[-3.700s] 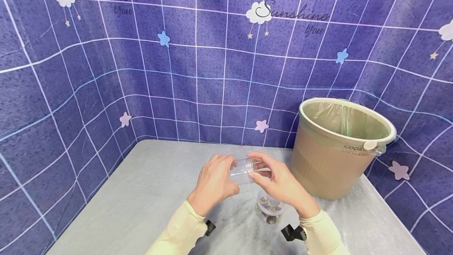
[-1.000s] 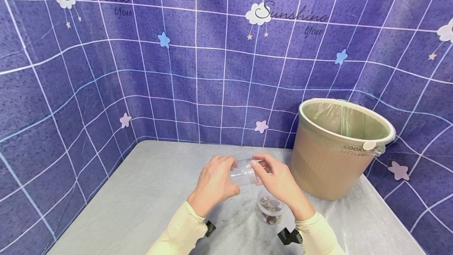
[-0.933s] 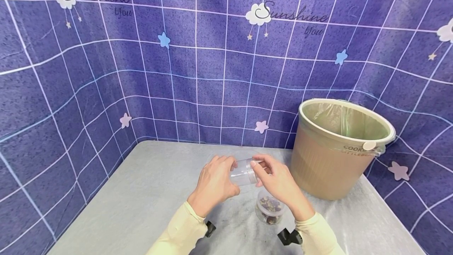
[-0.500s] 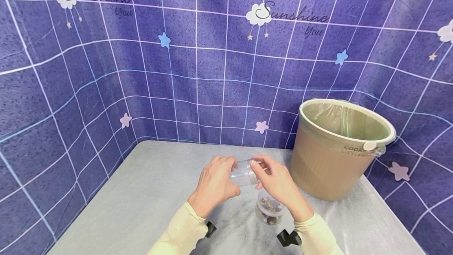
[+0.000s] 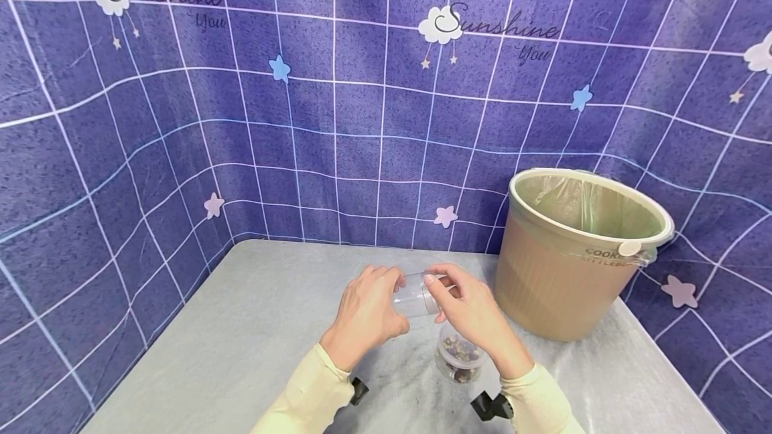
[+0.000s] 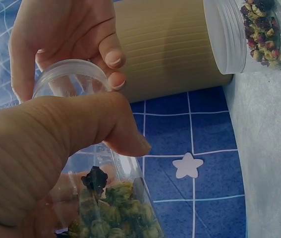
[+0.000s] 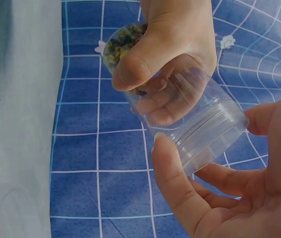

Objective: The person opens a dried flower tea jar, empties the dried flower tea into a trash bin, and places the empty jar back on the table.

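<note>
My left hand (image 5: 368, 313) grips a clear plastic jar (image 5: 413, 295) that is tilted, its threaded neck pointing toward my right hand (image 5: 470, 307). Greenish-yellow dried flower buds (image 6: 123, 213) and a dark piece lie at the jar's base end in the left wrist view. The thumb and fingertips of my right hand pinch the jar's neck from opposite sides in the right wrist view. Whether a clear lid sits on that neck I cannot tell. Below my right hand a second clear jar (image 5: 461, 357) stands upright on the table, with a pale screw lid (image 6: 224, 37) and red and yellow buds inside.
A tan bucket (image 5: 555, 286) with a pale rim and a clear liner bag stands at the table's right rear. The grey table (image 5: 253, 340) reaches back to a purple-blue gridded cloth (image 5: 362, 106). Black wrist cameras (image 5: 491, 406) jut from both cuffs.
My right hand's fingers have shifted round the jar's neck, its thumb now higher on the neck. In the last second that hand has moved only slightly. Left hand and standing jar stay put.
</note>
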The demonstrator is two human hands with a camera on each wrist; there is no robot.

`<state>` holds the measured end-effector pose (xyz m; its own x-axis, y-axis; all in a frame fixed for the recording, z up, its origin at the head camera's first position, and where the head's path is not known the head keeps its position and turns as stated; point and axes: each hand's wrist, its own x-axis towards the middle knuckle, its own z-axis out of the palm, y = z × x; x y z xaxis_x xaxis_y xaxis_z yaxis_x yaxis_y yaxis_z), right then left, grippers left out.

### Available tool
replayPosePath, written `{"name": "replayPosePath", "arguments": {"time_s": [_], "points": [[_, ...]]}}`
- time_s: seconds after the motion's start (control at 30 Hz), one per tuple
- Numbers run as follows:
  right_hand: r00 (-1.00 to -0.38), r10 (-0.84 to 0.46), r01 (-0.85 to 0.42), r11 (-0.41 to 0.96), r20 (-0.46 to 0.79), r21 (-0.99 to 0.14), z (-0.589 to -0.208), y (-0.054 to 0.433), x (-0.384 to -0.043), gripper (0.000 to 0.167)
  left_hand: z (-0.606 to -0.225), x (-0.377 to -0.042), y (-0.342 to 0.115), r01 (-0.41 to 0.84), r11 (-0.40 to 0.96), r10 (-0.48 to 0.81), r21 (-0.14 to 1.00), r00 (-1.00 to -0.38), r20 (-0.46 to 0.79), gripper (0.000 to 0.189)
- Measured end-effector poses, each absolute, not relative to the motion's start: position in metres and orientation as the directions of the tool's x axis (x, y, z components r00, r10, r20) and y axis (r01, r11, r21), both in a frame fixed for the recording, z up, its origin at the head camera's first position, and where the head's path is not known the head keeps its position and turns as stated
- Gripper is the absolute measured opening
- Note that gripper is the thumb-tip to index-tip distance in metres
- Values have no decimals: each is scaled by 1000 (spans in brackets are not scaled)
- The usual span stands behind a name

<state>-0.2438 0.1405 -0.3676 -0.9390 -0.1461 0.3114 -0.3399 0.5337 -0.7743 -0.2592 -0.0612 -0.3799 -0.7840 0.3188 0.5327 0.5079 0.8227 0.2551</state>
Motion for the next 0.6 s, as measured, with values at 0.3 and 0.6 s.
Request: {"name": "replayPosePath", "arguments": {"time_s": [0.3,0.6], "points": [[-937,-147,-345,541,317,-767,-367,140,-243,34,-380,-259,-61,504,826,316,252,-784,535,50],[-939,-154,-339,540,306,-771,-367,139,-243,35,-380,-259,-62,511,822,320,253,-781,536,49]]}}
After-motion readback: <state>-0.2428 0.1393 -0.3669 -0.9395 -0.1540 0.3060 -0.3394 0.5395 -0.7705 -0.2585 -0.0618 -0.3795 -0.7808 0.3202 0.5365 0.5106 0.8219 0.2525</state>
